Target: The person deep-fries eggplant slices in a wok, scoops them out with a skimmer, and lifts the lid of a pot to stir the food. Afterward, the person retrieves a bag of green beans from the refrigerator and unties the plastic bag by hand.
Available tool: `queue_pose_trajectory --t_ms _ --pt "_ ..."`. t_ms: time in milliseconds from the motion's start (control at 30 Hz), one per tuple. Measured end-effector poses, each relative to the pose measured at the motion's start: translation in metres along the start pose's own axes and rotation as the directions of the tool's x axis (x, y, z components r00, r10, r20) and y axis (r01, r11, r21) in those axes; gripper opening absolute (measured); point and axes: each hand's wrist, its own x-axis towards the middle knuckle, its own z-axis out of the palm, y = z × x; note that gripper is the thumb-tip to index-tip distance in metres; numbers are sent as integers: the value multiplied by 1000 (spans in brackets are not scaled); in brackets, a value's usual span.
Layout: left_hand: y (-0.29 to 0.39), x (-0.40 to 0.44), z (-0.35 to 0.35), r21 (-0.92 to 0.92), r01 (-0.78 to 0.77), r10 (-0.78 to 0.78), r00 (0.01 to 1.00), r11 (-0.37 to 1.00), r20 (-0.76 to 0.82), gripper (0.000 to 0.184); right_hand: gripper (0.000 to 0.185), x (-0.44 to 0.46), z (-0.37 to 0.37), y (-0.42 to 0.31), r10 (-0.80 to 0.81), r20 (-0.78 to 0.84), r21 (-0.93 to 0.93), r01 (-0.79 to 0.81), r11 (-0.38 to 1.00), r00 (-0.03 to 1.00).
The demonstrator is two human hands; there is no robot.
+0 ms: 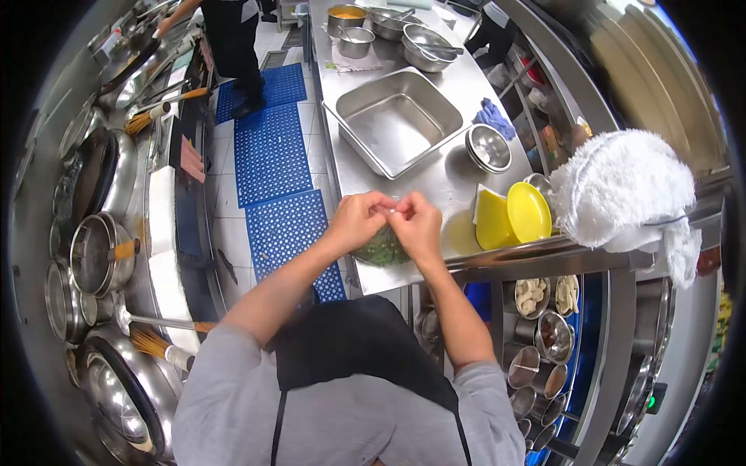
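Note:
Both hands meet at the near end of the steel counter, fingertips pinched together. My left hand and my right hand touch at a tiny pale thing between them, too small to name. Just below them lies a bunch of something green, partly hidden by the hands; it seems to be in a clear bag or bowl, but I cannot tell which. Beyond the hands stands a large rectangular steel pan with nothing in it.
Small steel bowls, a blue glove and yellow containers are on the right, near a white towel. Pots stand at the far end. Woks line the left side; a person stands on blue mats.

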Motion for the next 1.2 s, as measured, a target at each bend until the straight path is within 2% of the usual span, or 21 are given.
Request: queue_pose_trajectory --t_ms 33,67,100,200,233,267,333,367,400,433,500,567,633,700,767,867,900,967,1100,1200 --pt "5 -1 -2 -13 -26 26 1000 1000 -7 24 6 -1 3 4 160 3 215 -157 964 987" --pt "7 -4 -3 -25 -47 47 999 999 -5 25 6 -5 4 9 324 37 418 -309 855 946" --pt "4 -6 -5 16 -55 54 998 998 20 25 8 -9 3 14 344 79 501 -336 797 935" --pt "-7 5 -9 96 -88 81 994 991 76 25 8 -11 2 27 243 97 370 -262 891 965" --pt "-13 8 -5 95 -97 90 993 991 75 24 10 -11 -3 32 63 95 139 -76 987 993" --pt "-7 10 -7 97 -105 99 993 990 68 24 12 -11 -13 26 -75 108 -15 77 997 991" --pt "-14 14 -3 51 -59 53 993 997 109 22 17 -6 -18 3 -373 212 -244 418 875 903" --pt "-27 17 -1 51 -36 32 995 998 91 22 17 -7 -15 2 -380 225 -269 432 861 897" --pt "-11 17 -7 59 43 -50 990 997 131 24 17 -10 -13 3 -398 244 -280 458 844 884" --pt "-13 20 -6 39 16 -22 987 999 160 25 13 -11 -16 -5 -371 242 -269 430 862 896" --pt "-2 21 -8 -41 121 -113 981 992 160 19 6 -10 -18 -12 -299 214 -285 353 891 930" --pt "-3 23 -11 -61 184 -168 964 981 207 15 8 -8 -19 -18 -89 204 -207 132 969 975" --pt "-4 28 -13 -53 218 -199 951 975 238 13 10 -5 -15 -19 -61 198 -217 104 971 978" --pt "-5 29 -11 -121 283 -238 926 952 293 12 11 -5 -14 -18 -24 198 -203 65 977 980" --pt "-4 27 -14 -135 322 -267 911 937 314 12 13 -1 -9 -8 -85 191 -208 125 970 978" --pt "-4 24 -18 -8 132 -127 965 991 231 14 18 -2 -11 -9 -81 239 -167 123 978 968" --pt "-9 23 -16 55 19 -29 984 998 176 14 19 -3 -11 -13 -61 265 -147 103 984 962" --pt "-21 23 -12 194 -198 182 979 961 96 15 24 -4 -7 -15 -131 269 -163 179 970 954" --pt "-21 27 -10 104 -29 14 989 994 145 12 26 -2 -6 -21 -176 312 -220 251 942 934" --pt "-14 28 -10 54 120 -128 970 991 207 12 27 0 -7 -13 -138 344 -211 220 952 929"
